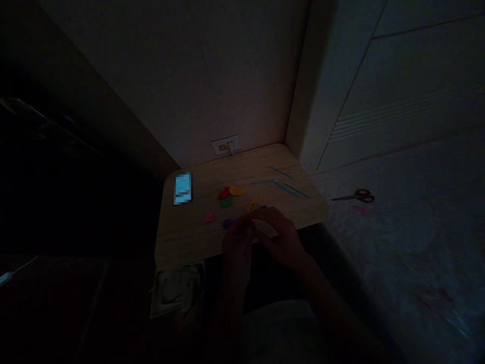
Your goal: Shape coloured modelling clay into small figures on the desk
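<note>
In the dim head view, my left hand (237,245) is closed at the near edge of the small wooden table (182,237). Fingers of my right hand (282,232) reach across and meet it in a pinch. Something small and dark may be between the fingertips, but it is too dark to make out. Close by lie a purple lump (227,224), a pink lump (208,218) and a yellow strip (253,203). Beyond them are a green lump (226,202), a red piece (223,193) and a larger yellow-orange piece (237,190), all looking like modelling clay.
Thin blue sticks or tools (288,189) rest on the table's right side. At its left is a lit, blurred-out phone (183,188). A wall socket (225,145) sits behind. Scissors (354,196) lie on the floor to the right; a tray-like box (178,288) stands lower left.
</note>
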`<action>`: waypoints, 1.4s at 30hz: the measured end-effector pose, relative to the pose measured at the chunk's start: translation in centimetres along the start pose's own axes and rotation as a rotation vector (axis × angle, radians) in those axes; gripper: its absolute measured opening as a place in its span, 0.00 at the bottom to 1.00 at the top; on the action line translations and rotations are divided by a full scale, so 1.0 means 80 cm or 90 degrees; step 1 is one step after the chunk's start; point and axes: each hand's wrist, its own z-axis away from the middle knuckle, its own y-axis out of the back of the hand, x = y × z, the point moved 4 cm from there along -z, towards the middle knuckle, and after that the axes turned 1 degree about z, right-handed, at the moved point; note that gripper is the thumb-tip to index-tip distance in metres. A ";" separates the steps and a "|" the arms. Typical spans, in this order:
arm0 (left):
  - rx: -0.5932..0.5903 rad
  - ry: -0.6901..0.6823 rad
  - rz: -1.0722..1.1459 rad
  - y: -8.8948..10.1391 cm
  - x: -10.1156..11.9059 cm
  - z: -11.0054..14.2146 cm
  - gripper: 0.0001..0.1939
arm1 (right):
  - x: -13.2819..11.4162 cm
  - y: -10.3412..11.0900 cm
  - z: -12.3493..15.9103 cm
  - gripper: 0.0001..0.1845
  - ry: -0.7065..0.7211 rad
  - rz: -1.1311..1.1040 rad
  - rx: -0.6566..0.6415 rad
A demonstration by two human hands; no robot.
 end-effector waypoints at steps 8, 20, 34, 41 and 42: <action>0.059 0.002 0.022 -0.003 0.000 0.002 0.19 | 0.003 0.008 0.002 0.17 -0.039 -0.049 0.049; 0.056 -0.033 -0.008 0.000 -0.001 -0.002 0.19 | 0.005 0.009 -0.001 0.08 -0.072 -0.062 0.096; 0.076 -0.043 0.019 0.003 -0.001 -0.002 0.21 | 0.011 0.011 0.002 0.07 -0.097 -0.064 0.118; 0.069 -0.044 -0.016 0.003 0.000 0.000 0.21 | 0.011 0.011 0.003 0.06 -0.101 -0.063 0.112; 0.064 -0.045 -0.018 0.002 0.000 0.000 0.20 | 0.012 0.011 0.003 0.06 -0.104 -0.063 0.110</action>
